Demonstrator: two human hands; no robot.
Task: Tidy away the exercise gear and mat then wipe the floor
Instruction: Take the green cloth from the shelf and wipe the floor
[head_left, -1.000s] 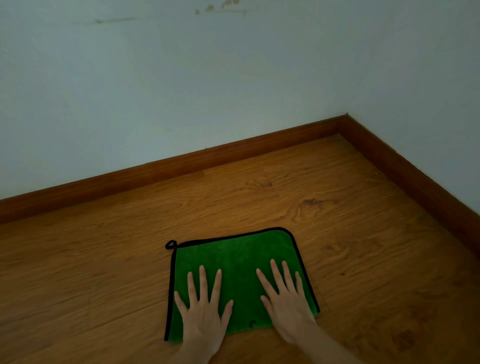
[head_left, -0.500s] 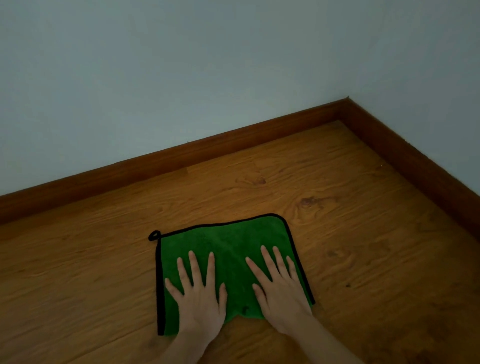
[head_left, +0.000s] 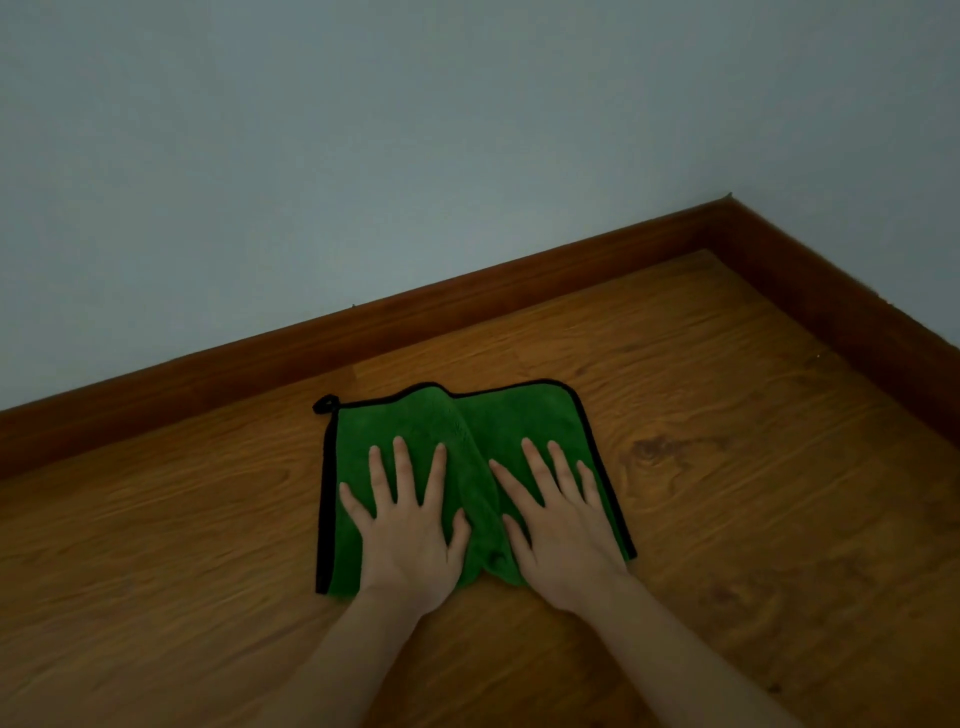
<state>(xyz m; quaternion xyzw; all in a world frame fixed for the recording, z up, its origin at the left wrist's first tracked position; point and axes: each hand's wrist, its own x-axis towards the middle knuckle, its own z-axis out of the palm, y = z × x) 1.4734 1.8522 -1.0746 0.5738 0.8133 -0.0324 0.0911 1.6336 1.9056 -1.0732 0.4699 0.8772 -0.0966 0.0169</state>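
A green cloth (head_left: 415, 421) with black trim and a small loop at its far left corner lies on the wooden floor (head_left: 727, 519). My left hand (head_left: 408, 525) presses flat on the cloth's left half, fingers spread. My right hand (head_left: 563, 525) presses flat on its right half, fingers spread too. A raised fold runs down the cloth between the two hands. Neither hand grips the cloth; both palms rest on top of it.
A dark wooden skirting board (head_left: 467, 301) runs along the pale blue wall (head_left: 363, 156) just beyond the cloth. It meets a second skirting (head_left: 857, 312) at the room corner on the far right.
Both hands have pushed the cloth forward toward the wall skirting. The cloth, flat before, now has a ridge bunched up between the hands.
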